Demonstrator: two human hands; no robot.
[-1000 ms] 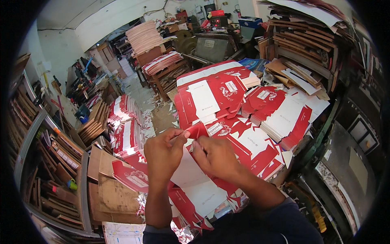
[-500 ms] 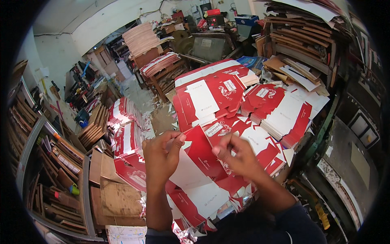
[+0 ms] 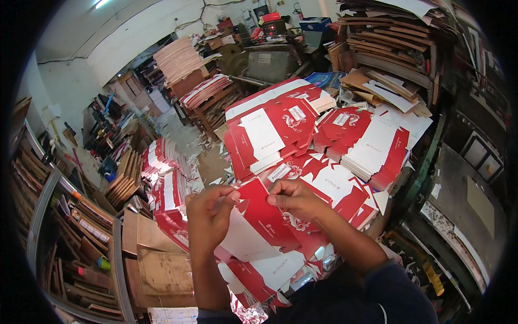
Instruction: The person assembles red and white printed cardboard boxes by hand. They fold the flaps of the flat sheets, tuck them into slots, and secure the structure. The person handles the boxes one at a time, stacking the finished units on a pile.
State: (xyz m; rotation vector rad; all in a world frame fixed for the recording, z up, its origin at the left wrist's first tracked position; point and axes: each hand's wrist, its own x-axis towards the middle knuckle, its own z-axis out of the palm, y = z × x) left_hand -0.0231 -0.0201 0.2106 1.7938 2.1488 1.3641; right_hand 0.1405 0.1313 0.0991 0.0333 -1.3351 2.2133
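A red and white printed carton sheet (image 3: 264,217) is held up in front of me, above the heaped sheets. My left hand (image 3: 212,211) pinches its upper left corner between thumb and fingers. At the upper right edge my right hand (image 3: 294,197) has its thumb and fingertips closed on the same sheet. Below it lie more red and white carton sheets (image 3: 272,270). Just beyond my hands is a pile of flat sheets (image 3: 334,186) with loose paper scraps on it.
Stacked carton blanks (image 3: 372,148) stand at the right of the worktable, another stack (image 3: 261,129) behind. More bundles (image 3: 170,189) rise at the left. A shelf of wooden boards (image 3: 81,232) flanks me on the left, a grey machine (image 3: 467,200) on the right.
My right hand has moved left and closed on the sheet's upper right edge; before, it hovered apart from it. My left hand keeps its pinch. The view has shifted slightly.
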